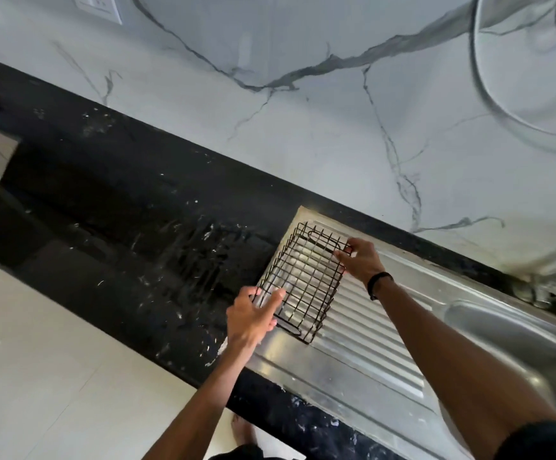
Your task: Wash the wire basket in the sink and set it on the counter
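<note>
Dark rectangular wire basket (303,282) over ribbed steel drainboard (366,330), beside black stone counter (130,227). Left hand (253,315) and right hand (358,260) grip opposite ends, likely for steady two-handed set-down. Sink bowl (515,330) lies right.

Bare forearms, no long sleeves. Right wrist w/ thin black band (378,283). Dark short sleeve edge (542,441) at right upper arm, near right corner. Bare foot (241,429) on floor, near.

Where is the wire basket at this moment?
In the head view, the wire basket sits centre frame over the ribbed steel drainboard, left of the sink bowl, with the left hand and right hand holding its two ends.
</note>
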Demonstrator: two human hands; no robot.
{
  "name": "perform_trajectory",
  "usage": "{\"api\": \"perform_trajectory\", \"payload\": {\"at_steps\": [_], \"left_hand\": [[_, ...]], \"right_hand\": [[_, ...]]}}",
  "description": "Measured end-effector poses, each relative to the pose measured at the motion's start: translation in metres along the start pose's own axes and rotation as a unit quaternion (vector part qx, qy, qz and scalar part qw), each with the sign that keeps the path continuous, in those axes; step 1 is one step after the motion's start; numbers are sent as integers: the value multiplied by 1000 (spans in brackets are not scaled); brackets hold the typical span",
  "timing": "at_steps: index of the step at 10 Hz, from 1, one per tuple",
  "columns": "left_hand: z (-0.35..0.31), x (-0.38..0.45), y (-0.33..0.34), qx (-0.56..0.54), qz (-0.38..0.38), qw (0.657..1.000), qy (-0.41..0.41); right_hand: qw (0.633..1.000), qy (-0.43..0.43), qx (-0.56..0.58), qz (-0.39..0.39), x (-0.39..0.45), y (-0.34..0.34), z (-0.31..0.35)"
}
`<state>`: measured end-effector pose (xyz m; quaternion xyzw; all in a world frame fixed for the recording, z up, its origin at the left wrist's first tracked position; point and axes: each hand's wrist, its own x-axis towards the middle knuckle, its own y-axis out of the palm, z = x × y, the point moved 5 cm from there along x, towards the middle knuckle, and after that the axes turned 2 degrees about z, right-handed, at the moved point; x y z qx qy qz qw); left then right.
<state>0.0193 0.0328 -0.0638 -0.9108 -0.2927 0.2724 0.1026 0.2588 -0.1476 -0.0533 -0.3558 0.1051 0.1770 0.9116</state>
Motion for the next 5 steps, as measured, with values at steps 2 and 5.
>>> {"api": "perform_trajectory", "payload": {"at_steps": [2, 5], "left_hand": [[20, -14, 24, 1, 23, 1000, 1], [3, 0, 10, 146, -108, 968, 172]], "right_hand": [[1000, 7, -10, 0, -10, 0, -13], [1000, 4, -23, -15, -38, -5, -24]]}}
